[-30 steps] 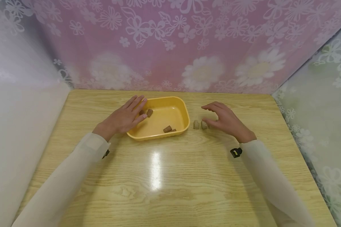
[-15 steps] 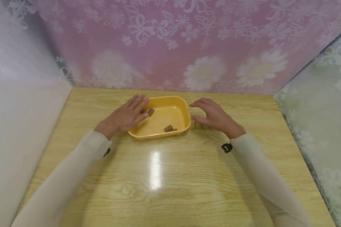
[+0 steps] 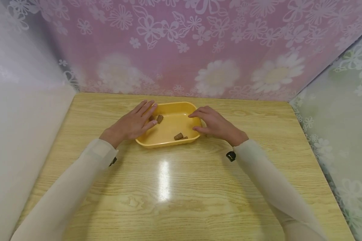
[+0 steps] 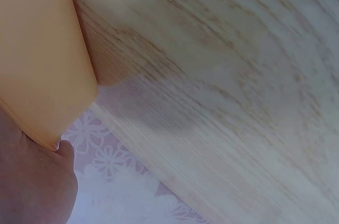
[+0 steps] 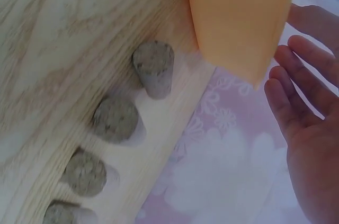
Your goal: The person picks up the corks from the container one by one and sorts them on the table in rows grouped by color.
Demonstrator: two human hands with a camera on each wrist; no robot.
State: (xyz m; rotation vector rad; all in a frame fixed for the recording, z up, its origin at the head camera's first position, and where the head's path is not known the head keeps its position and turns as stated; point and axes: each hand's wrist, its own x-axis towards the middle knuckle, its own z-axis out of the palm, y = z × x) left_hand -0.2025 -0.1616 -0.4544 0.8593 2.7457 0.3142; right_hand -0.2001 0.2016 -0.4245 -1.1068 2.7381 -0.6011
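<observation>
In the head view, the tray (image 3: 175, 123) is sitting on the table (image 3: 132, 207) between the 2 hands, close to the pink backdrop (image 3: 169, 53). The left hand (image 3: 130, 124) is lying over the tray's left end, its fingers lying straight and its thumb standing apart. The right hand (image 3: 215, 124) is hovering at the tray's right end, thumb and fingers curving loosely and leaving a gap between them. At least 4 corks (image 3: 160, 119) are lying in the tray: 2 are sitting in the left part, 1 of them partly hiding behind the left hand, and 2 are lying by the near wall, towards the right. Pale sleeves (image 3: 81, 174) are showing behind both hands, and a black clip (image 3: 231, 156) is hanging at the right wrist. In the left wrist view, the tray's outer wall is filling the upper left, and the left hand is meeting its rim below; the angle is hiding how the fingers are lying. In the right wrist view, 4 grey corks (image 5: 116, 120) are standing in a row on the table, wide ends facing up, the last running off the bottom edge. The right hand's fingers are standing apart beside the tray's wall; whether they are touching it is remaining unclear.
</observation>
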